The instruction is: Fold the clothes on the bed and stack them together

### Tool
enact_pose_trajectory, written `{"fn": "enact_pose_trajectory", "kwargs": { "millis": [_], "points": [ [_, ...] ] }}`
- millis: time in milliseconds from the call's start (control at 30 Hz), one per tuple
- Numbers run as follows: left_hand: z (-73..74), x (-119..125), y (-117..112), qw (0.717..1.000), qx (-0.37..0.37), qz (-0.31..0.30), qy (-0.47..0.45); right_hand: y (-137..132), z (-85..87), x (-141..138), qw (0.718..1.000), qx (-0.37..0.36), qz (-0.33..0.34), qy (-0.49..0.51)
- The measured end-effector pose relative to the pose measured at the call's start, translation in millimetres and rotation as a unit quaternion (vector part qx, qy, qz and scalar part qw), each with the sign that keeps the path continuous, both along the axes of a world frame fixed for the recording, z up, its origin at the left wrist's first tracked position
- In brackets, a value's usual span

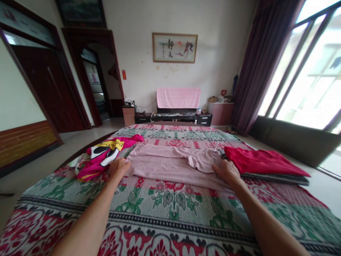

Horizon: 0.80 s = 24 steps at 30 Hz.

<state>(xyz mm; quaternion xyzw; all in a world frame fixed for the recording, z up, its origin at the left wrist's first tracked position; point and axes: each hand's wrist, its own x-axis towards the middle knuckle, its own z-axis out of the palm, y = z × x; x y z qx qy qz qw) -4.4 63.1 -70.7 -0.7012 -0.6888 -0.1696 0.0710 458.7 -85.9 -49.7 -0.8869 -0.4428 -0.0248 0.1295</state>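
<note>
A pale pink garment (170, 161) lies flat and partly folded on the flowered bedspread (170, 209). My left hand (118, 168) is closed on the garment's left edge. My right hand (226, 170) rests on its right edge with the fingers curled down onto the cloth. Both arms reach forward from the near corners of the bed.
A magenta garment with a yellow and black print (105, 154) lies crumpled at the left. A folded red garment (259, 161) tops a small stack at the right. Beyond the bed stand a low cabinet with a pink cloth (178, 97), dark doors at left, windows and curtain at right.
</note>
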Motion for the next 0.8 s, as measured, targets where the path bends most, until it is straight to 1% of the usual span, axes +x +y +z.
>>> {"fn": "enact_pose_trajectory", "kwargs": {
  "millis": [200, 333, 400, 433, 467, 533, 600, 667, 700, 733, 800],
  "points": [
    [0.8, 4, 4, 0.998, -0.004, 0.049, -0.047, -1, 6.4, -4, 0.999, -0.025, 0.004, 0.025],
    [0.0, 4, 7, 0.997, -0.012, 0.048, -0.057, -5, 8.7, -8, 1.0, -0.015, -0.008, 0.014],
    [-0.7, 2, 9, 0.997, -0.015, 0.042, -0.056, -7, 10.0, -15, 1.0, 0.012, 0.002, -0.016],
    [-1.2, 0, 10, 0.997, -0.017, 0.042, -0.055, -7, 10.4, -21, 0.999, 0.034, 0.024, -0.033],
    [-1.9, -1, 11, 0.998, -0.018, 0.041, -0.053, -6, 10.7, -27, 0.995, 0.059, 0.06, -0.048],
    [-3.2, -3, 14, 0.997, -0.026, 0.042, -0.052, -4, 10.3, -43, 0.979, 0.106, 0.164, -0.058],
    [-4.2, -4, 15, 0.997, -0.032, 0.039, -0.051, -2, 8.6, -60, 0.953, 0.123, 0.273, -0.041],
    [-4.2, -4, 17, 0.997, -0.041, 0.034, -0.05, -1, 6.6, -74, 0.925, 0.105, 0.366, -0.011],
    [-3.8, -5, 18, 0.997, -0.048, 0.031, -0.047, -2, 5.8, -78, 0.912, 0.087, 0.4, 0.006],
    [-3.3, -6, 20, 0.997, -0.058, 0.029, -0.043, -2, 5.3, -81, 0.902, 0.066, 0.427, 0.023],
    [-2.4, -11, 25, 0.996, -0.079, 0.028, -0.033, -4, 5.6, -80, 0.889, 0.035, 0.454, 0.05]
  ]
}}
